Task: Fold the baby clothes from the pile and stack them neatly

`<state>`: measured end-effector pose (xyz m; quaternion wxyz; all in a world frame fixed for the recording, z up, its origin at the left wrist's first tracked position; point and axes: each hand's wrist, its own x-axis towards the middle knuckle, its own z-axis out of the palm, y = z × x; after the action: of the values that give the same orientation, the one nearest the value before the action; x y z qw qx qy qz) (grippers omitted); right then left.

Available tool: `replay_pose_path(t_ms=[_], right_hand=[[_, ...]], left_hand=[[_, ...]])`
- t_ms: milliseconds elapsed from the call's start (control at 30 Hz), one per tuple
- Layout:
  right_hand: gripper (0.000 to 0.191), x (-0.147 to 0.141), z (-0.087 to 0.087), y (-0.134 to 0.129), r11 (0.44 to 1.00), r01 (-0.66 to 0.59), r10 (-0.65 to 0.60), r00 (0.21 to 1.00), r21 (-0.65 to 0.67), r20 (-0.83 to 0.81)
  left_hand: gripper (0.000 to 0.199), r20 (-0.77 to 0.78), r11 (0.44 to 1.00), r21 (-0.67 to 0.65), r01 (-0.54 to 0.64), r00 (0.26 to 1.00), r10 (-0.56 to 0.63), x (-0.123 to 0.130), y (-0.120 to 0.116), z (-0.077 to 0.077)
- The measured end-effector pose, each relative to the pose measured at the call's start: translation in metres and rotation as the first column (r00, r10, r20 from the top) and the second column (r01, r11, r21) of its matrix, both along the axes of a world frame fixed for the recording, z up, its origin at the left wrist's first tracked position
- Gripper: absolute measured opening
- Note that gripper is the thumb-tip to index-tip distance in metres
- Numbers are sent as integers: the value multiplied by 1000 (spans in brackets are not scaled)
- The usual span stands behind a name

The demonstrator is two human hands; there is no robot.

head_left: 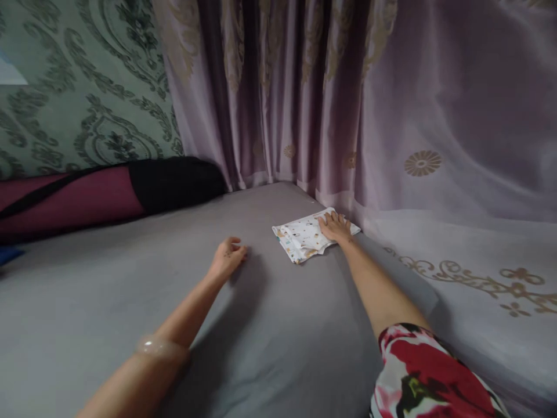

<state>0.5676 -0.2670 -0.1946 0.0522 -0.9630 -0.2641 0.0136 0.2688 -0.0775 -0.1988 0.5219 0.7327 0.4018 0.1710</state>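
Note:
My right hand [334,226] lies flat with spread fingers on a folded piece of white clothing [300,235] with small printed figures. The garment rests on the grey bedsheet [130,302] near the curtain side, and my palm covers part of its right end. To the left of it, my left hand [228,258] hovers just above the sheet, apart from the garment. Its fingers are loosely curved, with a gap between thumb and forefinger, and nothing shows in them. A pale bangle [159,348] circles my left forearm.
A long purple-and-black padded bag [174,184] lies along the patterned green wall [117,116]. Mauve curtains [287,104] hang behind the bed and down its right side. Something blue [9,254] shows at the left edge.

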Motion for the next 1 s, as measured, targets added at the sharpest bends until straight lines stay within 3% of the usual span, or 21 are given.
replay_pose_path(t_ms=[300,400,500,667,867,1000], right_hand=[[65,-14,18,6,999,-9,9,1000,-37,-8],[65,-42,22,19,988,-156,156,988,5,10],[65,-73,19,31,947,-320,320,946,19,-46],[62,-92,8,39,934,-355,354,935,-30,-30],[60,-84,1,39,929,-354,361,931,-104,59],[66,-69,-10,41,927,-360,367,928,-102,59]], left_hand=[[55,-44,990,123,-72,996,78,-128,60,-4],[59,-41,979,143,-142,988,149,-170,79,-6],[61,-23,974,79,-214,976,216,-197,89,-7],[60,-1,975,45,-216,976,216,-213,88,-5],[51,16,979,147,-144,990,143,-210,82,-9],[40,22,987,145,-72,997,69,-214,81,-4]])
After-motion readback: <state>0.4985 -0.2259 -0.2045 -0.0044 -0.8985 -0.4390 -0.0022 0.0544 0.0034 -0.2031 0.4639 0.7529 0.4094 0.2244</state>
